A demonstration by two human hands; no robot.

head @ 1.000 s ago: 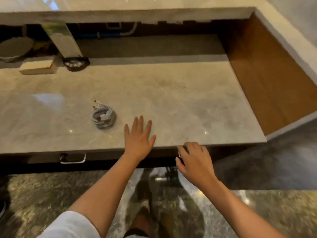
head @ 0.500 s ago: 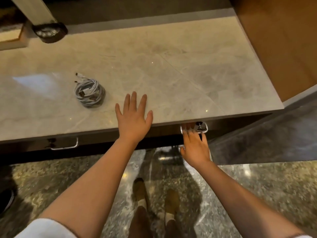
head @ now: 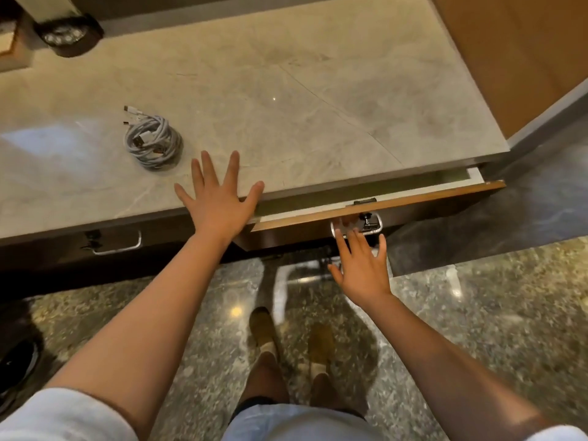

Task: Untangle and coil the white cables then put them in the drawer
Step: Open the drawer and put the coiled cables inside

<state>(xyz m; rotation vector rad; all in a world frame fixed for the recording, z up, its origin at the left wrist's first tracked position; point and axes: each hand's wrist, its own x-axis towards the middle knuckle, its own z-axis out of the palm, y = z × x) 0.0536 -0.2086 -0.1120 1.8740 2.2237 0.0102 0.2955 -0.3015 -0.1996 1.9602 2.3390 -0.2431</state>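
A coiled bundle of white cables (head: pixel 152 142) lies on the marble countertop (head: pixel 302 100), left of centre, with its plug ends sticking out at the upper left. My left hand (head: pixel 216 198) rests flat on the counter's front edge with fingers spread, just right of the coil and apart from it. Under the counter, the right drawer (head: pixel 413 195) stands slightly pulled out, showing a strip of its white inside (head: pixel 458 178). My right hand (head: pixel 361 265) is below the drawer front with straight, spread fingers. Its fingertips reach the metal handle (head: pixel 370 225).
A second drawer with a metal handle (head: pixel 117 246) sits shut at the left. A dark round object (head: pixel 68 35) and a pale box (head: pixel 9 49) stand at the counter's far left. A brown wall panel (head: pixel 521 52) bounds the right. My feet (head: pixel 292 342) stand on speckled floor.
The right drawer has come out a little from under the counter. My right hand's fingers have straightened and spread at the handle. The left hand has stayed flat on the counter edge.
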